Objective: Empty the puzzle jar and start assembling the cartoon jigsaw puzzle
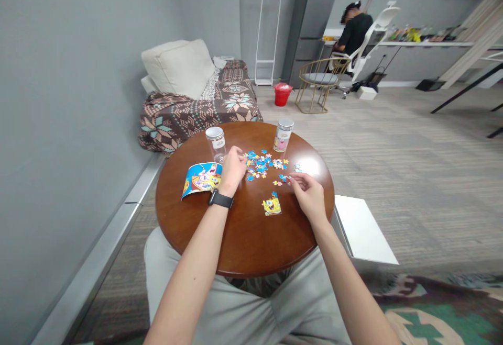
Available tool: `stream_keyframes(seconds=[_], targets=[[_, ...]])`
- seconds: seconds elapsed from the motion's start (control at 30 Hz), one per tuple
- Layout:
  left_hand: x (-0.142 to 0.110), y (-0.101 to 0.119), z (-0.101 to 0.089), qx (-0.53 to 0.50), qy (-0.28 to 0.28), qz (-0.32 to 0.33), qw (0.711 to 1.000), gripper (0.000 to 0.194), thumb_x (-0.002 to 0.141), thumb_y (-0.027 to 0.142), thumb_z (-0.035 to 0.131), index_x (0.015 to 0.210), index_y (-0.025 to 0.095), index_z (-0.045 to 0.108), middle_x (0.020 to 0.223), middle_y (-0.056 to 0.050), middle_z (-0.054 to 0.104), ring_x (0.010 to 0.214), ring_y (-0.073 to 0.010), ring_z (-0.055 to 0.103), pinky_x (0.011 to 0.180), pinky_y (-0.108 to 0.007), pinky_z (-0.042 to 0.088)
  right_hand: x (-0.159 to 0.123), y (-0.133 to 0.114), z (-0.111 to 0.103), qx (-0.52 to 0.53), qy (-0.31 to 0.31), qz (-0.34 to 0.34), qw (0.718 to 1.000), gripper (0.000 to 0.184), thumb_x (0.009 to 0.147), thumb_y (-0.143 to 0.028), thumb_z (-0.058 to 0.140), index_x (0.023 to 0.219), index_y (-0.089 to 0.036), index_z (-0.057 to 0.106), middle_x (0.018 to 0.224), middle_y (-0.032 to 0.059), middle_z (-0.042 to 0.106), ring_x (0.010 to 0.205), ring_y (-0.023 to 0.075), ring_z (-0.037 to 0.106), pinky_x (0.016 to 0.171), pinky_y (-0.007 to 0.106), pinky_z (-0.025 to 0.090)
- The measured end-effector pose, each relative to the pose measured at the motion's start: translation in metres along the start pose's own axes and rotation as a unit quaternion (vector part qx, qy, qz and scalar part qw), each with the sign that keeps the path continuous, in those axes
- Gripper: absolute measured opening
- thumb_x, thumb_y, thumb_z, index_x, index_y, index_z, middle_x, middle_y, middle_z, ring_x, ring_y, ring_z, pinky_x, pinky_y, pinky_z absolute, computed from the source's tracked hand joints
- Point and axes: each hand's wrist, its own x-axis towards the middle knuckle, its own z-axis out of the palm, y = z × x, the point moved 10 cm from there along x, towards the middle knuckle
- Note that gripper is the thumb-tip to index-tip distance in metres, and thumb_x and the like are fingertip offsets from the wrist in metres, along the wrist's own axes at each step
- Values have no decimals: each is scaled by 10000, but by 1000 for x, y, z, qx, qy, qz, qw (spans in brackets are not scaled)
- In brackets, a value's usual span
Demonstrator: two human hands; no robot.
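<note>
A loose pile of jigsaw puzzle pieces (261,164), mostly blue with some yellow and pink, lies on the round brown table (243,240). My left hand (233,168), with a dark watch on its wrist, is at the pile's left edge. Its fingers are curled, and what they hold, if anything, is hidden. My right hand (308,192) pinches a small puzzle piece (288,179) with thumb and forefinger, beside a few loose pieces at the pile's right. Closer to me sits a joined yellow puzzle section (272,206) showing a cartoon face, with a blue piece at its top.
A curved picture sheet (202,178) lies left of my left hand. Behind it stands a clear jar (216,143) with a silver lid; a printed can (283,136) stands at the back right. A white box (365,227) is beside the table. Farther off, a person (353,33) sits at a counter.
</note>
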Motion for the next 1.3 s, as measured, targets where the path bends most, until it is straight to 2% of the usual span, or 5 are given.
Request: stream_keyframes(seconds=[0.17, 0.43, 0.73, 1.1, 1.3], targets=[[-2, 0, 0, 145, 0, 33, 989, 338, 826, 4, 461, 1104, 141, 596, 1118, -135, 689, 1085, -220, 638, 933, -304, 484, -1, 0, 7, -43, -36, -2, 998, 285, 786, -427, 613, 880, -174, 704, 800, 79, 736, 692, 196, 675, 674, 329, 550], [-8, 8, 10, 239, -72, 25, 968, 250, 881, 136, 476, 1016, 151, 685, 1038, -151, 712, 1012, -260, 670, 908, -341, 493, 0, -11, 4, -93, -14, -63, 994, 237, 794, -373, 595, 856, -175, 710, 868, 73, 651, 637, 144, 598, 612, 297, 522], [-5, 7, 13, 230, -73, 68, 968, 256, 851, 114, 517, 1018, 186, 696, 1055, -115, 723, 1025, -248, 667, 917, -326, 494, 2, -4, -18, -148, 73, -63, 984, 200, 787, -204, 496, 892, -171, 663, 943, 81, 629, 669, 147, 592, 685, 334, 533], [-1, -2, 29, 200, -125, 75, 969, 302, 795, 88, 560, 1078, 150, 645, 1065, -110, 711, 1012, -219, 663, 910, -286, 494, 1, 2, -27, -189, 112, -66, 973, 216, 743, -159, 472, 901, -179, 618, 949, 81, 595, 714, 162, 587, 732, 351, 527], [-3, 0, 33, 205, -156, 73, 964, 305, 721, 45, 579, 983, 138, 705, 1028, -114, 721, 1007, -220, 662, 898, -259, 482, -1, -1, -18, -239, 76, -71, 965, 264, 768, -175, 483, 989, -194, 625, 1045, 98, 672, 931, 233, 608, 898, 424, 479]])
